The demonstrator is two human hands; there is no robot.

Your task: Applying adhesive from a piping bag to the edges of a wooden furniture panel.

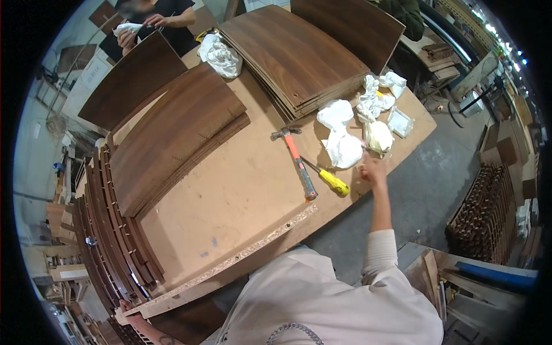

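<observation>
My left hand (pixel 131 309) grips the left end of a long chipboard-edged panel (pixel 230 261) along the table's near side. A dowel-sized dark hole shows near the panel's right end. At the table's right edge my right hand (pixel 374 169) is beside white plastic bags (pixel 344 150) and an open bag with pale contents (pixel 379 137). Its fingers look curled; whatever they pinch is too small to make out. Left of it lie a yellow-handled screwdriver (pixel 334 183) and a claw hammer (pixel 297 161) with a red and grey handle.
Stacked dark wood panels (pixel 299 52) cover the far table (pixel 201 201); more curved panels (pixel 178 126) lie at left. Narrow brown strips (pixel 109 230) stand along the left edge. Across the table, a person (pixel 155 20) holds something white. A clear packet (pixel 400 122) lies at right.
</observation>
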